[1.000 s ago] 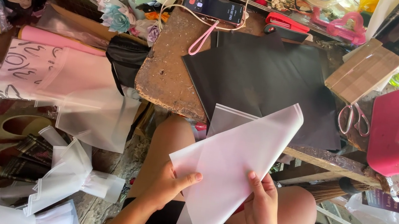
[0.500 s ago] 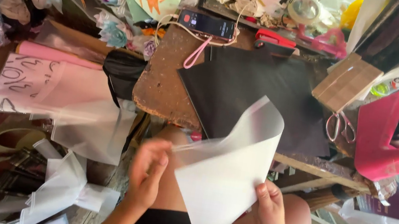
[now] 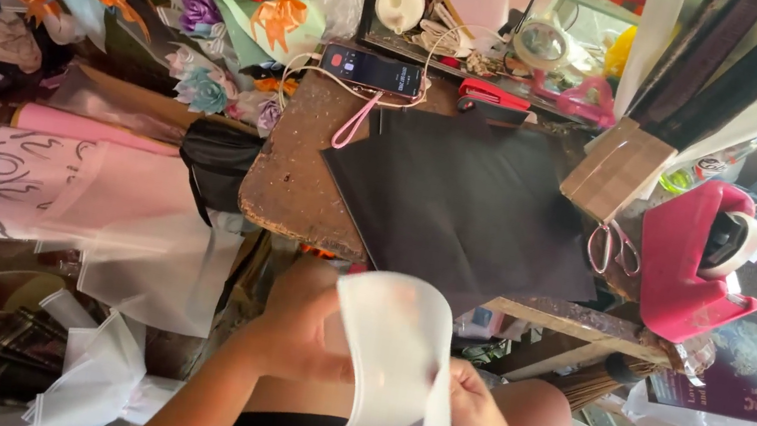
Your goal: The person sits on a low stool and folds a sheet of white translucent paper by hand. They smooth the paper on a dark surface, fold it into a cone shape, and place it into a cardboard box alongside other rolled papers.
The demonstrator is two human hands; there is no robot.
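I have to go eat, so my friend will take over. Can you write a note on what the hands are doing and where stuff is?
Left hand: grips the white sheet on its left side.
Right hand: holds the sheet's right side, partly hidden behind it.
The sheet is curled over between both hands, above the lap.
Black sheet lies flat on the table, untouched.
Scissors and pink tape dispenser sit to the right.
Done: white sheet picked up and bent.
Left: I cannot tell; nothing is taped or cut.

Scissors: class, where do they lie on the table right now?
In the head view, the scissors lie on the table's right side, between the black sheet and the pink tape dispenser.
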